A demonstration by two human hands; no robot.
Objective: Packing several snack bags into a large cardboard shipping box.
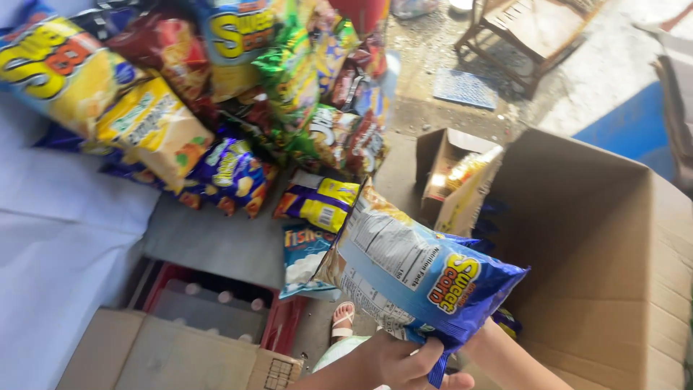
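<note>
We have the blue snack bag (pixel 415 278) pinched at its lower crimped edge, standing tilted up and away from our hand (pixel 404 361) — fingers closed on that seam, thumb across it. Which hand this is we cannot tell for sure; a forearm (pixel 509 357) runs just beside it to the right, its hand hidden behind the bag. Right of the hand gapes the large cardboard box (pixel 613 245), a few blue bags showing at its near edge. Beyond the bag lies a smaller open carton (pixel 451 180), and further up-left the heaped pile of snack bags (pixel 216 94). Below-left sits a red crate (pixel 278 325) under flat cardboard. The grip is thin — a slick seam could slide out, and the bag would likely drop short of the box, by the sandalled foot (pixel 343 318).
</note>
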